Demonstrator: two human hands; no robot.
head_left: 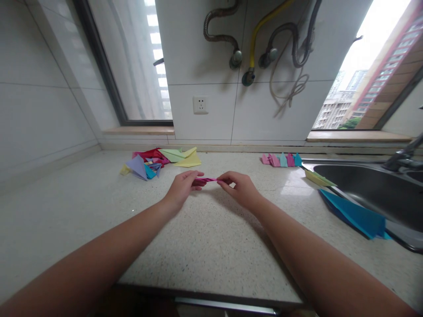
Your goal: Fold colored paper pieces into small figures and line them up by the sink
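A small folded piece of pink paper is held just above the speckled countertop, seen nearly edge-on. My left hand grips its left end, the thumb on top and the fingers beneath. At the other end, the thumb and fingertips of my right hand pinch the paper's tip. The exact folded shape cannot be made out from this angle.
Folded coloured papers lie heaped at the back left. A row of small folded paper pieces stands at the back right. A blue paper plane and a yellow folded paper rest beside the metal sink.
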